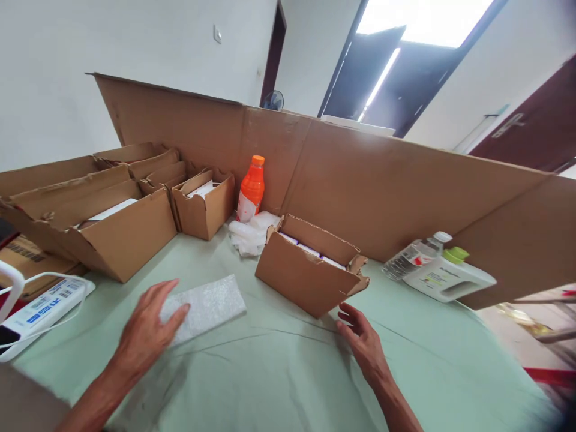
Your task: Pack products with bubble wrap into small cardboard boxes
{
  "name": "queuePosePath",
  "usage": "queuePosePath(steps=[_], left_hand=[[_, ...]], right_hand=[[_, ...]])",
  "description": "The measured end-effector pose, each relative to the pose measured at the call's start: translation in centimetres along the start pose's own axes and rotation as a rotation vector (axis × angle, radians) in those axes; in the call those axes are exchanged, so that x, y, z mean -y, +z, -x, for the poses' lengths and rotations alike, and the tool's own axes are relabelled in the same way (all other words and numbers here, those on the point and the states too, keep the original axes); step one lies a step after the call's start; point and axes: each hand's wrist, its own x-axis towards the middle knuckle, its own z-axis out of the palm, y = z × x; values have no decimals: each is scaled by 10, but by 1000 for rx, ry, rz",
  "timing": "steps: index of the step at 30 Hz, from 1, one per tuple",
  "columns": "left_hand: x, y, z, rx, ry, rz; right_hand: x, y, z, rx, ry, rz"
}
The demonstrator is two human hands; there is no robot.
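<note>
A flat packet in bubble wrap [209,303] lies on the green cloth. My left hand [150,321] is over its left end, thumb and fingers apart; whether the fingertips touch it I cannot tell. To the right, my right hand [360,342] is held with fingers loosely bent and apart, close to the lower right corner of an open cardboard box [306,279]. That box stands at an angle and holds several white items with purple edges. Nothing shows between the fingers of my right hand.
Larger cardboard boxes [130,240] and a smaller box [211,210] stand at the left. An orange bottle [251,189] rises behind crumpled clear plastic [252,234]. A clear bottle [414,257] and a white jug [450,277] lie right. A power strip [45,312] sits left; a cardboard wall [382,186] closes the back.
</note>
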Motion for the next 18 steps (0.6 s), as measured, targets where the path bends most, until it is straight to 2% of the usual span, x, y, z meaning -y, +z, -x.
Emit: queuePosePath(steps=[2, 5, 6, 8, 10, 12, 14, 16, 18], left_hand=[[-35, 25, -18, 116, 78, 173], [-82, 85, -54, 229, 146, 465], [-93, 105, -65, 247, 147, 498], [-106, 141, -77, 271, 154, 529], [-109, 165, -72, 274, 160, 524], [-105, 174, -54, 265, 165, 505], [-97, 168, -34, 264, 171, 470], [-89, 151, -22, 277, 182, 421], [-75, 124, -20, 277, 187, 361]], right_hand=[[6, 5, -1, -10, -37, -2], [13, 20, -5, -43, -96, 14], [14, 24, -7, -56, -110, 21], [13, 29, -10, -73, -123, 32], [9, 28, -14, -82, -106, 44], [5, 24, -18, -76, -70, 52], [3, 19, -21, -56, -49, 38], [2, 14, -23, -22, -52, 9], [1, 10, -20, 15, -42, 13]])
